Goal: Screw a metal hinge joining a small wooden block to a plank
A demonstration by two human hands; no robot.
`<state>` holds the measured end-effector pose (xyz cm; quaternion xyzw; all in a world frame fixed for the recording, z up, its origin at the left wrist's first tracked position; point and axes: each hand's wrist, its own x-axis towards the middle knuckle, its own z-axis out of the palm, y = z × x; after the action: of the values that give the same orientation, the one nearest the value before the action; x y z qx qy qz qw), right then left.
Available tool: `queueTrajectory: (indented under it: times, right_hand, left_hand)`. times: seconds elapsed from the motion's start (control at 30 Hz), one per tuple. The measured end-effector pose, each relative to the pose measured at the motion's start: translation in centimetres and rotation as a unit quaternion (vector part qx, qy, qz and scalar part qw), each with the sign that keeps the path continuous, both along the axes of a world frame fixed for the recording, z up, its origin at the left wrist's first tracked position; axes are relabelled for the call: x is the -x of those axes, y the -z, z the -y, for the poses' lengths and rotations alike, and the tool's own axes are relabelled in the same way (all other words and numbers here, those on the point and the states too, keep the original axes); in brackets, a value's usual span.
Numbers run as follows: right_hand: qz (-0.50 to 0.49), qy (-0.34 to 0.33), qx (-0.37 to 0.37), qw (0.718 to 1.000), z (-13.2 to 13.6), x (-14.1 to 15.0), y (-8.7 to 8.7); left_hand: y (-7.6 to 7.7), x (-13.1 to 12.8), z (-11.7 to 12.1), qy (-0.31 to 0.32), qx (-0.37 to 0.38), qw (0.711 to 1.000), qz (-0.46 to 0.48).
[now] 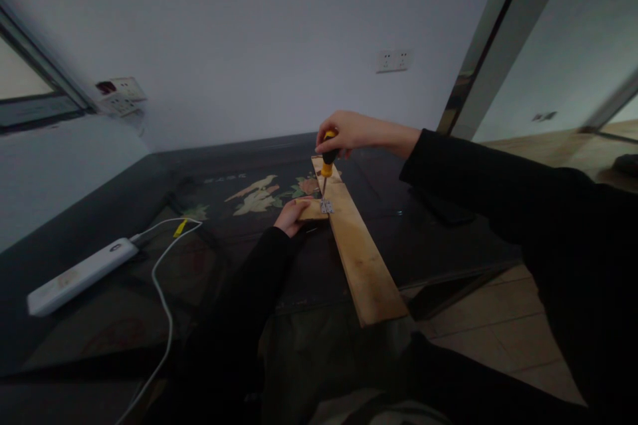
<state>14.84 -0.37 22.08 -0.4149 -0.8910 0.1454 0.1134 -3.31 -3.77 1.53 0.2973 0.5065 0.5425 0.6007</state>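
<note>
My right hand [343,133] grips the yellow and black handle of a screwdriver [327,166] from above. Its shaft points down, with the tip at a small metal hinge [326,206]. The hinge lies across the seam between a short wooden piece [313,210] and a long wooden board [366,259]. My left hand [292,215] is closed on the outer end of the short piece, thumb on top. The long board runs from near the wall toward me, its near end reaching past the table edge. Any screw under the tip is too small to make out.
The dark table [224,265] has a painted bird and flowers on its top. At the left lie a white power bank [82,277] and a white cable [162,279] with a yellow tag [180,228]. A dark flat object [443,209] sits under my right forearm. Wall sockets [393,61] are behind.
</note>
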Motion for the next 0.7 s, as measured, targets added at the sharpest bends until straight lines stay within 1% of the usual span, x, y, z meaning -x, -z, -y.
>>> queueTrajectory:
  times: [0.07,0.1,0.17,0.2,0.27,0.33,0.37,0.4,0.43,0.53,0.6,0.63,0.7]
  right_hand:
    - [0.008,-0.010,0.047,0.999,-0.1,-0.4,-0.5]
    - [0.018,-0.012,0.058,0.998,-0.1,-0.5,-0.7]
    - [0.042,-0.007,0.046,0.998,-0.1,-0.4,-0.7]
    - [0.055,0.002,0.019,0.998,0.0,-0.2,-0.6]
    - [0.073,0.038,-0.070,0.994,0.1,0.3,-0.1]
    - [0.077,0.072,-0.160,0.981,0.0,0.9,0.5]
    - [0.075,0.079,-0.186,0.977,0.0,1.1,0.7]
    - [0.076,0.076,-0.190,0.976,-0.1,1.3,0.8]
    - [0.079,0.064,-0.174,0.979,-0.2,1.3,0.7]
    - [0.087,0.005,-0.064,0.994,-0.3,0.8,-0.3]
    - [0.086,-0.023,-0.009,0.996,-0.2,0.4,-1.1]
    - [0.085,-0.030,-0.001,0.996,0.0,0.3,-1.4]
    - [0.094,-0.027,-0.023,0.995,0.3,0.4,-1.6]
  left_hand:
    - [0.1,0.1,-0.1,-0.001,0.002,1.000,0.003]
    - [0.2,0.1,-0.1,-0.003,0.002,1.000,0.004]
    - [0.3,0.2,-0.2,-0.004,-0.001,1.000,0.003]
    - [0.3,0.2,-0.2,-0.004,-0.002,1.000,0.001]
    - [0.3,0.2,-0.3,-0.002,-0.004,1.000,-0.002]
    - [0.3,0.2,-0.2,0.000,-0.005,1.000,-0.003]
    - [0.3,0.2,-0.2,0.001,-0.006,1.000,-0.001]
    - [0.3,0.2,-0.2,0.002,-0.008,1.000,0.002]
    - [0.2,0.2,-0.2,0.005,-0.010,1.000,0.004]
    - [0.2,0.1,-0.1,0.008,-0.011,1.000,0.006]
    - [0.3,0.1,-0.1,0.005,-0.008,1.000,0.002]
    - [0.3,0.2,-0.1,0.004,-0.006,1.000,0.000]
    - [0.4,0.2,-0.1,0.006,-0.009,1.000,0.000]
